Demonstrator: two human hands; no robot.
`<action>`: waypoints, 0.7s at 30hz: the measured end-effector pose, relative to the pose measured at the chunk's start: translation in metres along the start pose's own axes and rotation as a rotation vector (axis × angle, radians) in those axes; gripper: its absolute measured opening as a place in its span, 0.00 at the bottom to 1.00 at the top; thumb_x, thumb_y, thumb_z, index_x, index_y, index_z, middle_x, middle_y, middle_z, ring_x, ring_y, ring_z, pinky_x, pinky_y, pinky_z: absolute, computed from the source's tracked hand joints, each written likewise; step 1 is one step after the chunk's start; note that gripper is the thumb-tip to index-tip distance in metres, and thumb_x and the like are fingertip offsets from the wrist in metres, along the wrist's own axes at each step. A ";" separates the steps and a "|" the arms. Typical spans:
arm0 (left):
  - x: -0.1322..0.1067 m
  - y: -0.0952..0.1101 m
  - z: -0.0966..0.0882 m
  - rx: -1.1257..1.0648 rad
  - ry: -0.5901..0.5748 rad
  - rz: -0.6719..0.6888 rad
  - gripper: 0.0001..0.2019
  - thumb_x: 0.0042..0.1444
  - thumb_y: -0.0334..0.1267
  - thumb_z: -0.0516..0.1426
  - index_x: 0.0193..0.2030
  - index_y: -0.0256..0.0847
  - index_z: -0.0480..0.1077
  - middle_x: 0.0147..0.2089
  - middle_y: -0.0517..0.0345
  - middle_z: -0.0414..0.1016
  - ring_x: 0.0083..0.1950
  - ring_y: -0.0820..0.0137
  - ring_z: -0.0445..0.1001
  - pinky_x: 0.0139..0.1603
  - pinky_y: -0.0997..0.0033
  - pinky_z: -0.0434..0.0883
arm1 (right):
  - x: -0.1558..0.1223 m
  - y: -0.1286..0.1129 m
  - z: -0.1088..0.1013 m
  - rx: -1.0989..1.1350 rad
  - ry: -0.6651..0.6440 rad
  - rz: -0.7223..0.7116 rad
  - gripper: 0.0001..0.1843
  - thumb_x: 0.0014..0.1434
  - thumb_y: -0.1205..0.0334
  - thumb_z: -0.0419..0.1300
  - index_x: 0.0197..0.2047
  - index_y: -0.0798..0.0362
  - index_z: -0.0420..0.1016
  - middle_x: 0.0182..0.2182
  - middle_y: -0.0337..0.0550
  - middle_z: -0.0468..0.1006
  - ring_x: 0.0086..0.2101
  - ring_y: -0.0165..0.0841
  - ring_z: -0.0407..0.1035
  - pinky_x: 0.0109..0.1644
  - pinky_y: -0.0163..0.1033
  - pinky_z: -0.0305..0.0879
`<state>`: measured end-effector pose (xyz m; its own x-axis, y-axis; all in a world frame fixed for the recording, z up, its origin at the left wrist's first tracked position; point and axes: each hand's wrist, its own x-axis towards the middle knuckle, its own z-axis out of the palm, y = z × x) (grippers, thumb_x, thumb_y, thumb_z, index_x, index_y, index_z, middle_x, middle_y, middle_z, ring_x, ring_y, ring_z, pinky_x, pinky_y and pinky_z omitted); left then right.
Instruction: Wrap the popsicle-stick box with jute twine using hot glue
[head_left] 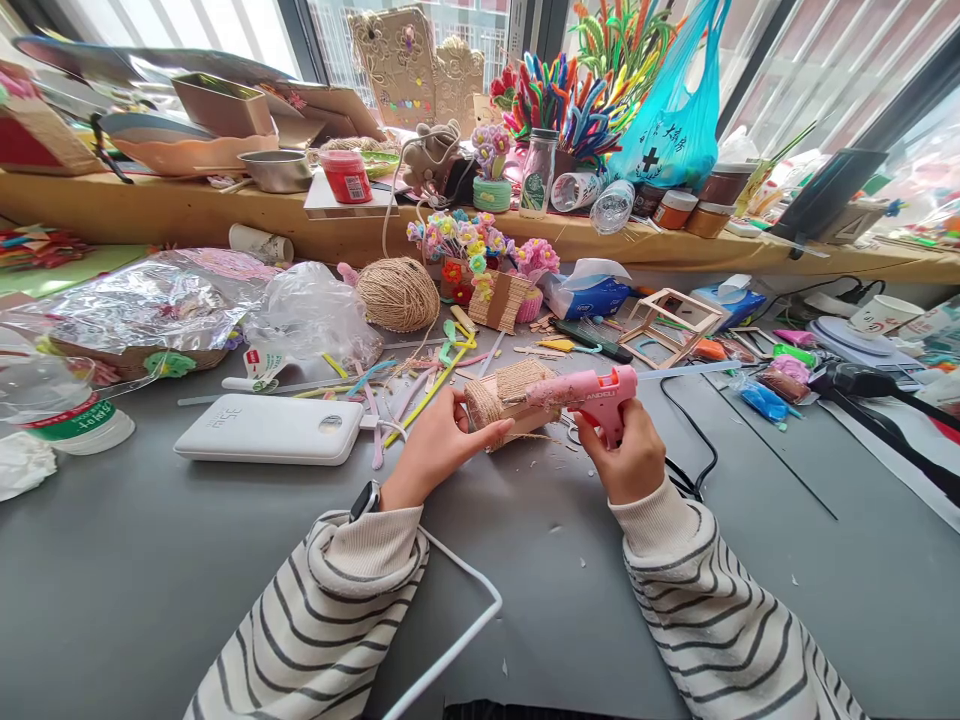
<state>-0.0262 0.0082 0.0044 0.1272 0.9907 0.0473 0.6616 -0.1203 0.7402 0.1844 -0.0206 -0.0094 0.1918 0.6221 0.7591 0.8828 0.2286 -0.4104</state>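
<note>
My right hand (631,455) is wrapped round the handle of a pink glue gun (581,390), with a clear glue stick (690,370) poking out of its back end. The gun's nozzle points left, at a small box wound with twine (517,380). My left hand (439,440) grips that box at its left end, thumb along the near side. Part of the box is hidden behind the gun. Just beyond it lie coloured sticks (427,400) and a ball of twine (397,293).
A white power bank (268,430) with a white cable (480,590) lies on the left. Behind stand crocheted flowers (472,250) and a wooden stick frame (670,328). A black cord (694,430) runs at the right. The crowded sill (337,232) spans the back.
</note>
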 end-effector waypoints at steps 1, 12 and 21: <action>0.000 0.000 0.000 -0.001 0.002 0.000 0.27 0.40 0.62 0.55 0.35 0.40 0.58 0.25 0.65 0.62 0.26 0.71 0.64 0.26 0.71 0.60 | 0.000 0.000 0.000 -0.002 0.003 -0.009 0.16 0.53 0.48 0.54 0.31 0.53 0.64 0.18 0.34 0.62 0.16 0.27 0.57 0.20 0.35 0.59; 0.001 0.001 0.000 0.017 0.007 -0.014 0.27 0.40 0.63 0.55 0.35 0.41 0.58 0.25 0.65 0.61 0.26 0.71 0.63 0.27 0.71 0.60 | 0.001 -0.001 -0.001 -0.002 0.046 -0.060 0.15 0.54 0.50 0.55 0.31 0.54 0.64 0.18 0.34 0.62 0.15 0.27 0.57 0.19 0.34 0.58; 0.000 0.001 0.000 0.021 0.001 -0.023 0.29 0.39 0.64 0.55 0.36 0.40 0.59 0.26 0.65 0.62 0.27 0.71 0.64 0.27 0.71 0.60 | 0.001 0.003 -0.001 -0.034 0.066 -0.093 0.14 0.54 0.51 0.55 0.32 0.55 0.64 0.19 0.34 0.63 0.16 0.26 0.57 0.19 0.33 0.58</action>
<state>-0.0259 0.0083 0.0052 0.1107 0.9934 0.0312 0.6800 -0.0986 0.7265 0.1872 -0.0198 -0.0093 0.1354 0.5484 0.8252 0.9119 0.2566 -0.3202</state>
